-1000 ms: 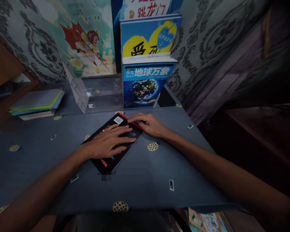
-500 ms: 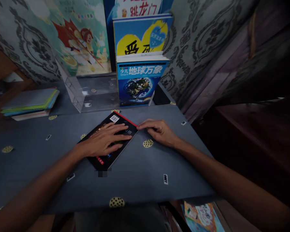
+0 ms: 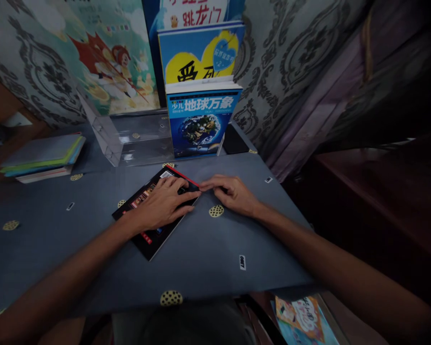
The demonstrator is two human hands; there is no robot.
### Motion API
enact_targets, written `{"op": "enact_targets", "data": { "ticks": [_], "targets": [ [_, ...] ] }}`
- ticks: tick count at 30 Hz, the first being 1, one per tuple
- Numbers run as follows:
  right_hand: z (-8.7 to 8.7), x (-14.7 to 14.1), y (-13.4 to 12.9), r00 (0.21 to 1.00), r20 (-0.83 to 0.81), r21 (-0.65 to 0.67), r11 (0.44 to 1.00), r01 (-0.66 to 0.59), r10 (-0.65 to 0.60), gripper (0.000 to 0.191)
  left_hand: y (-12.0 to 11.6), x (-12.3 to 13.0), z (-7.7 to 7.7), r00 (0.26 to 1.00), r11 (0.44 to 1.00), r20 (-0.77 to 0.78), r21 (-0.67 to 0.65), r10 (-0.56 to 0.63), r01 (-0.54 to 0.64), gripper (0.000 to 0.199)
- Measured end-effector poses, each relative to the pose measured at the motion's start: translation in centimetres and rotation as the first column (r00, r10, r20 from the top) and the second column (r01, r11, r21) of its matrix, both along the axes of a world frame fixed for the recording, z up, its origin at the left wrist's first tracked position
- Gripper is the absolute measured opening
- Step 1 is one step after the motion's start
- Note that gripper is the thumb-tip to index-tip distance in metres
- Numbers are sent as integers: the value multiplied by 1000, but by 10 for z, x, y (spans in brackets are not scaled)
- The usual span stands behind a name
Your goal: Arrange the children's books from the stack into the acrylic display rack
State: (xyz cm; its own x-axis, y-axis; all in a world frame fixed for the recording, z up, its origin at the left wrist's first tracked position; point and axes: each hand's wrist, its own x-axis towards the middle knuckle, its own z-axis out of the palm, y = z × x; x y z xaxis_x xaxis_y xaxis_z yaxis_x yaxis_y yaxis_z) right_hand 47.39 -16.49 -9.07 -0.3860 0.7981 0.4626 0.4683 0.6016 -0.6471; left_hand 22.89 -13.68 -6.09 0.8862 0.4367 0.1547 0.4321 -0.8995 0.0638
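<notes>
A black book (image 3: pixel 154 249) with a red spine edge lies slanted on the blue-grey tablecloth, its barcode partly covered. Across its upper part rests my left hand (image 3: pixel 165 200), palm down, with the fingers bent and somewhat apart near the right corner. My right hand (image 3: pixel 233 194) is beside that corner, its index finger stretched to touch the book's edge and the other fingers curled under. Nothing is seen held in either hand.
Behind stands a clear acrylic rack (image 3: pixel 102 132) with upright picture books and a blue globe-cover book (image 3: pixel 201 129). A pile of thin books (image 3: pixel 43 155) lies at the left. A dark flat object (image 3: pixel 236 140) sits behind right.
My left hand has slid toward the book's right corner and its fingers have bent more. The view has shifted slightly. My right hand keeps its place by the corner.
</notes>
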Motion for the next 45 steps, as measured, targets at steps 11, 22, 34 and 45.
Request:
{"op": "enact_targets", "data": {
  "ticks": [11,22,34,45],
  "targets": [
    [-1,0,0,999,47,40,999,-2,0,42,2,-23,5,991,982,81,-153,-103,114,38],
    [2,-16,-15,969,243,291,949,-122,50,35,-2,-31,5,984,980,105,-123,-145,158,33],
    [6,-26,-20,956,234,235,944,-230,174,28,-24,-77,15,985,963,-77,-234,-153,132,74],
    [0,-23,-16,970,220,246,956,-160,106,29,-33,-98,4,988,977,-94,-188,-123,104,72]
  ]
}}
